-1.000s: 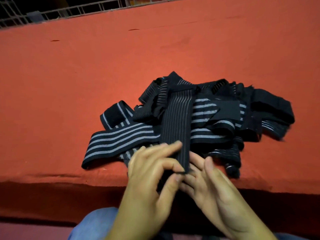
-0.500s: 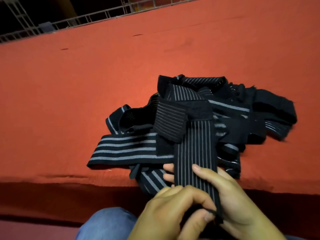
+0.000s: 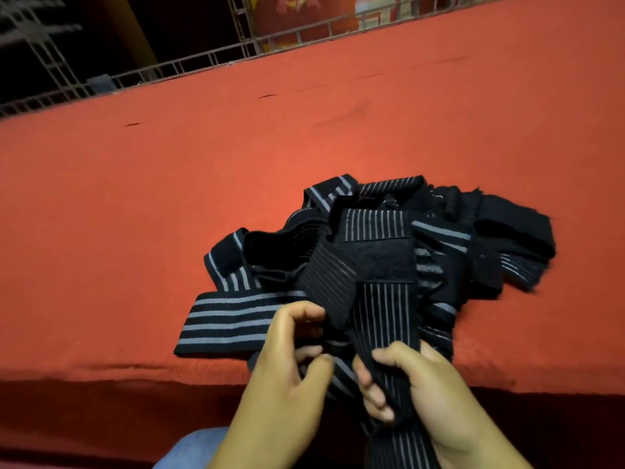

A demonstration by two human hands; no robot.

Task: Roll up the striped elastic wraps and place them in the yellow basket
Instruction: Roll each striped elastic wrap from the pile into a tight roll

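A tangled pile of black elastic wraps with grey stripes (image 3: 439, 245) lies on the red cloth table (image 3: 169, 198) near its front edge. One thin-striped wrap (image 3: 385, 319) runs from the pile down over the table edge toward me. My right hand (image 3: 436, 397) grips this wrap, fingers curled round it, with its loose end hanging below. My left hand (image 3: 287, 374) sits beside it at the front edge, index finger and thumb curled at a folded flap of the wrap. The yellow basket is not in view.
A metal wire railing (image 3: 203, 59) runs along the table's far edge, with a dark space beyond. My blue-clad knee (image 3: 189, 448) shows below the table's front edge. One broad-striped wrap (image 3: 230, 319) lies flat at the pile's left.
The wrap has been pulled further toward me and now hangs below my right hand. My left hand has moved off it to the left and up. The view has tilted up.
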